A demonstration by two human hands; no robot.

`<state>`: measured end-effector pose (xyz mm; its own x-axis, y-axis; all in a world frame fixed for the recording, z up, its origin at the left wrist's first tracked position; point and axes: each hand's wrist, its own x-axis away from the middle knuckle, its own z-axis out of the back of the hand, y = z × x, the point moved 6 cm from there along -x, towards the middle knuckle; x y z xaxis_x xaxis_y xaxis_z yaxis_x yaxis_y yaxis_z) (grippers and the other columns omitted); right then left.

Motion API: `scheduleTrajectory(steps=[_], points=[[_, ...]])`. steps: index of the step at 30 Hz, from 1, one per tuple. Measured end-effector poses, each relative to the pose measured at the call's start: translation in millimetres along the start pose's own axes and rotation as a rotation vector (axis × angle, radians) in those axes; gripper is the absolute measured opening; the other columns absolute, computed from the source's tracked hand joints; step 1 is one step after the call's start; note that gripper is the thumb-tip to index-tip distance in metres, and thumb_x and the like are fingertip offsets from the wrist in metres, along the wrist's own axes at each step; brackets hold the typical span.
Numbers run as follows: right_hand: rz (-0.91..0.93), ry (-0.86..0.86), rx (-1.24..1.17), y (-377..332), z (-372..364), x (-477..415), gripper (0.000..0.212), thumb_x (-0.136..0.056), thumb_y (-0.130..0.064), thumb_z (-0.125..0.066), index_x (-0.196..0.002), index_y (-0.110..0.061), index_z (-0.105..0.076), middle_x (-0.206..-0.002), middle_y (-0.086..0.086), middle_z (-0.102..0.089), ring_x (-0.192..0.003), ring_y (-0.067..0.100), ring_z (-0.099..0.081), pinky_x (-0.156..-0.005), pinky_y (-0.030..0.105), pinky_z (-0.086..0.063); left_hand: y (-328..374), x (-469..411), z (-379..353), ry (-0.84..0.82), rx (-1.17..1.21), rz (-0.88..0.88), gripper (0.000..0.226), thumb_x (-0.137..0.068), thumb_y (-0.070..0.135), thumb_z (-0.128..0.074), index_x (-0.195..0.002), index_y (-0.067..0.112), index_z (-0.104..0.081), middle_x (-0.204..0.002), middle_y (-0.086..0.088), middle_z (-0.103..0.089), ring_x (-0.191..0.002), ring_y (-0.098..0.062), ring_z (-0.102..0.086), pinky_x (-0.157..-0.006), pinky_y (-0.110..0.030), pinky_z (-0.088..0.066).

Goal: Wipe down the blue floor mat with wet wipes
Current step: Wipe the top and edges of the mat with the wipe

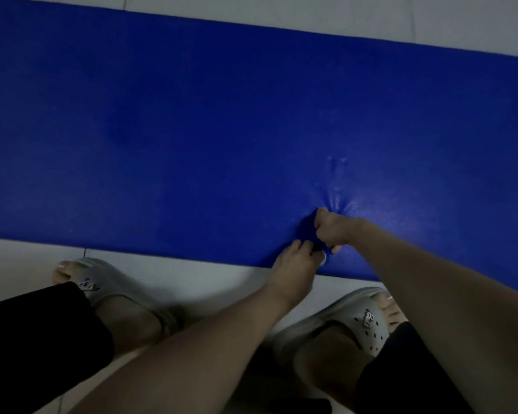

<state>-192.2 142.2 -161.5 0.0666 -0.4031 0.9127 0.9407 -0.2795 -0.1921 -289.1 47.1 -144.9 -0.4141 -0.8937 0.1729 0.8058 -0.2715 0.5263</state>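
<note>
The blue floor mat (192,130) lies flat across the pale tiled floor and fills most of the view. At its near edge my right hand (334,233) grips a bunched-up fold of the mat, and creases fan out from the fist. My left hand (295,259) reaches in from below and pinches the same fold at the mat's edge. A small pale patch shows between the fingers; I cannot tell whether it is a wipe. No wet wipe is plainly in view.
My feet in grey perforated slippers stand on the tiles just short of the mat, the left slipper (102,282) and the right slipper (362,319). Black trouser legs (36,339) fill the lower left. Pale floor tiles (341,16) run beyond the mat's far edge.
</note>
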Motion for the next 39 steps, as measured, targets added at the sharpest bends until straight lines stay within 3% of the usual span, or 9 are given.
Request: scheduleTrajectory(steps=[3, 7, 14, 18, 22, 26, 30, 34, 39], points=[[-0.034, -0.01, 0.004, 2.7, -1.4, -4.4, 0.036, -0.099, -0.008, -0.043, -0.132, -0.007, -0.03, -0.098, 0.025, -0.062, -0.078, 0.032, -0.067, -0.076, 0.045, -0.063, -21.4, 10.3, 12.2, 0.002, -0.148, -0.128, 0.02, -0.071, 0.007, -0.074, -0.083, 0.022, -0.07, -0.083, -0.001, -0.056, -0.074, -0.021, -0.055, -0.066, -0.034, -0.052], [-0.081, 0.005, 0.028, 3.5, -3.5, -7.8, 0.054, -0.097, -0.01, -0.041, -0.144, -0.007, -0.014, -0.094, 0.023, -0.062, -0.067, 0.03, -0.066, -0.067, 0.041, -0.062, -83.6, 34.6, 42.0, 0.043, -0.205, -0.048, 0.015, -0.069, 0.01, -0.069, -0.078, 0.02, -0.064, -0.08, -0.002, -0.052, -0.071, -0.024, -0.052, -0.063, -0.034, -0.049], [-0.116, 0.044, 0.08, -2.7, -5.2, -9.3, 0.062, -0.099, -0.01, -0.04, -0.15, -0.006, -0.006, -0.091, 0.022, -0.065, -0.063, 0.028, -0.064, -0.059, 0.033, -0.056, -215.0, 103.4, 107.1, 0.175, -0.195, 0.469, 0.01, -0.083, 0.01, -0.066, -0.089, 0.017, -0.064, -0.09, -0.003, -0.057, -0.079, -0.026, -0.051, -0.069, -0.042, -0.049], [-0.132, 0.071, 0.118, -6.6, -6.6, -7.3, 0.057, -0.096, -0.008, -0.039, -0.145, -0.004, -0.011, -0.089, 0.02, -0.064, -0.063, 0.028, -0.062, -0.054, 0.03, -0.052, -217.7, 114.0, 114.3, 0.325, -0.144, 0.785, 0.01, -0.089, 0.016, -0.062, -0.099, 0.015, -0.065, -0.095, -0.006, -0.062, -0.084, -0.028, -0.055, -0.074, -0.043, -0.05], [-0.142, 0.065, 0.148, -8.0, -7.6, -6.0, 0.066, -0.097, -0.011, -0.04, -0.151, -0.008, -0.001, -0.093, 0.021, -0.065, -0.067, 0.029, -0.065, -0.057, 0.033, -0.055, -173.1, 92.9, 88.3, 0.242, -0.081, 0.557, 0.012, -0.089, 0.016, -0.062, -0.1, 0.021, -0.064, -0.096, 0.003, -0.06, -0.086, -0.018, -0.051, -0.081, -0.038, -0.049], [-0.148, 0.06, 0.129, -6.3, -6.5, -4.6, 0.067, -0.098, -0.01, -0.041, -0.152, -0.008, -0.002, -0.089, 0.02, -0.063, -0.065, 0.028, -0.064, -0.053, 0.03, -0.053, -190.0, 90.7, 103.3, 0.159, -0.225, 0.319, 0.023, -0.073, 0.012, -0.079, -0.088, 0.023, -0.066, -0.082, 0.004, -0.057, -0.072, -0.019, -0.053, -0.067, -0.036, -0.048], [-0.129, 0.075, 0.123, -9.0, -3.9, -1.6, 0.066, -0.099, -0.011, -0.041, -0.153, -0.007, -0.003, -0.09, 0.019, -0.063, -0.067, 0.027, -0.064, -0.055, 0.031, -0.055, -235.9, 105.6, 132.0, 0.196, -0.36, 0.434, 0.021, -0.077, 0.008, -0.077, -0.091, 0.019, -0.067, -0.084, -0.002, -0.059, -0.07, -0.024, -0.055, -0.064, -0.039, -0.048], [-0.139, 0.092, 0.116, -10.0, -5.6, -1.3, 0.06, -0.097, -0.01, -0.044, -0.148, -0.004, -0.013, -0.096, 0.019, -0.064, -0.077, 0.031, -0.067, -0.063, 0.035, -0.057, -242.8, 113.9, 136.9, 0.332, -0.193, 0.756, 0.019, -0.096, 0.016, -0.059, -0.113, 0.014, -0.068, -0.101, -0.006, -0.063, -0.089, -0.026, -0.056, -0.074, -0.042, -0.051], [-0.093, 0.186, 0.231, -15.9, -5.9, -1.0, 0.056, -0.096, -0.015, -0.053, -0.146, 0.0, -0.032, -0.127, 0.02, -0.06, -0.114, 0.034, -0.063, -0.089, 0.039, -0.051, -222.7, 99.8, 124.3, 0.228, -0.131, 0.623, 0.017, -0.098, 0.017, -0.057, -0.111, 0.015, -0.067, -0.102, -0.001, -0.061, -0.089, -0.019, -0.054, -0.076, -0.036, -0.052]])
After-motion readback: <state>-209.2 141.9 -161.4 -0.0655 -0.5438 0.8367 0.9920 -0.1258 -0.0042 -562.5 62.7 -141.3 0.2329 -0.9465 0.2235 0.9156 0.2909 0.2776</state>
